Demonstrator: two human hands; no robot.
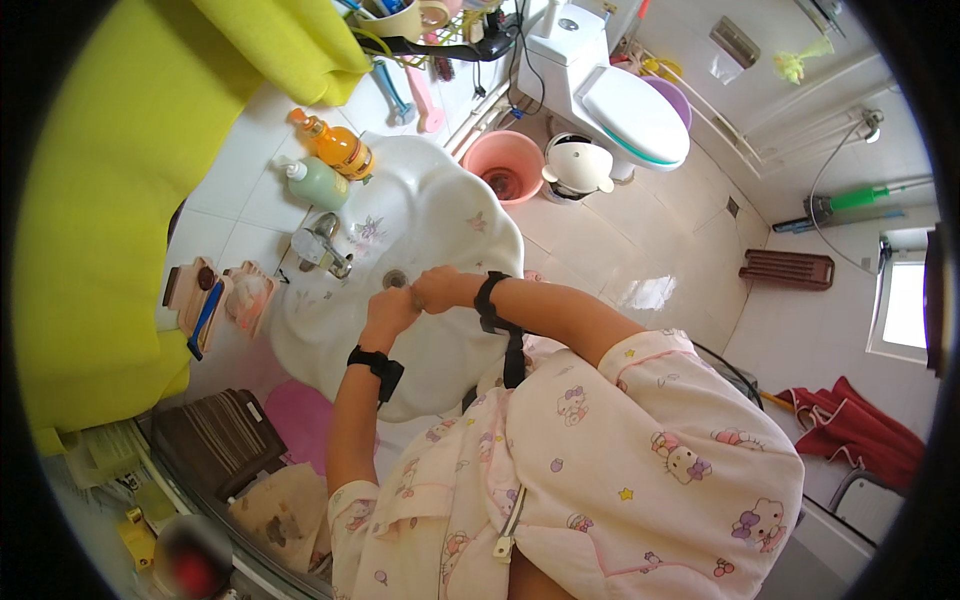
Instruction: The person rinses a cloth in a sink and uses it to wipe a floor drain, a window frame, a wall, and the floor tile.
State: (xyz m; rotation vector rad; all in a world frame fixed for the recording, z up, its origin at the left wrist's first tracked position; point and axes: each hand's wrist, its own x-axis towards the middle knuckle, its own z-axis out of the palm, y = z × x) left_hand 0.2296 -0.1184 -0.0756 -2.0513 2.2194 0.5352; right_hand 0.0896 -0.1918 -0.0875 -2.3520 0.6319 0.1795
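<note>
My left hand (393, 309) and my right hand (441, 289) are closed and meet knuckle to knuckle above a white scalloped washbasin (427, 375) with flower prints. A small greyish bit shows between them; whether they grip something cannot be told. The basin's drain (395, 280) lies just behind the hands. A chrome faucet (322, 246) stands on the basin's far left side, with no water seen running. Behind it are a green pump bottle (319, 184) and an orange pump bottle (341, 150). Both wrists wear black straps.
Pink soap dishes (251, 300) and a blue razor (205, 319) lie left of the faucet. A yellow-green cloth (105, 225) hangs at far left. Beyond the basin are a pink bucket (504, 161), a lidded bin (577, 166) and a toilet (637, 112). A brown folded towel (217, 439) lies lower left.
</note>
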